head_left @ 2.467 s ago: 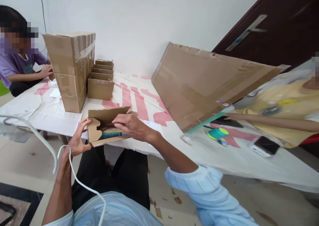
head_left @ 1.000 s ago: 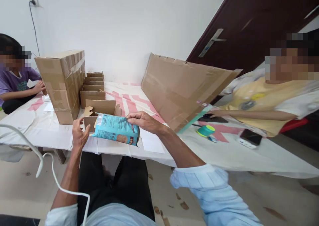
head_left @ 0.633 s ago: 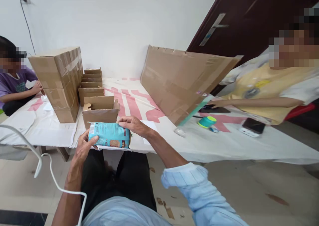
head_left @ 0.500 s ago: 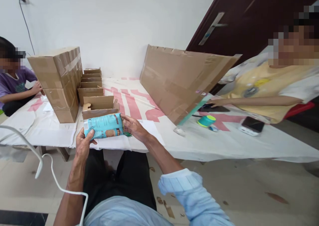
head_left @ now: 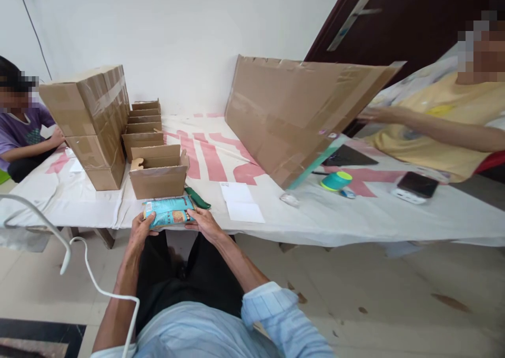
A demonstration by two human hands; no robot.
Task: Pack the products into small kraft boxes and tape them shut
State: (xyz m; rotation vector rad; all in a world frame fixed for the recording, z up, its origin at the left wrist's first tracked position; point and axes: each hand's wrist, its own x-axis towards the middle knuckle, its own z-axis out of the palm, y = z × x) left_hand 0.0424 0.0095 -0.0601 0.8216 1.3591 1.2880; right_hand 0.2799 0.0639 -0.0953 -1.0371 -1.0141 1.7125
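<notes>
A light-blue printed food packet point(head_left: 168, 211) lies level between my two hands at the table's front edge. My left hand point(head_left: 142, 230) grips its left end, thumb on top. At the right end my right hand point(head_left: 204, 223) is closed on it, thumb on top and fingers underneath. Just behind the packet stands an open cardboard box point(head_left: 158, 183) with its lid raised; its inside is mostly hidden. A dark green object point(head_left: 198, 198), perhaps another packet, lies right of that box, partly covered by the blue one.
Several taped boxes point(head_left: 100, 132) are stacked at left, beside a row of open boxes point(head_left: 142, 140). Papers point(head_left: 241, 202) lie right of my hands. A large cardboard sheet point(head_left: 300, 116) leans farther right, near a turquoise tape roll point(head_left: 335, 180) and a phone point(head_left: 417, 184). Two people sit at the sides.
The blue packet came out of the box, which now stands on the table. Both hands have taken its ends and lowered it. The green object has come into view.
</notes>
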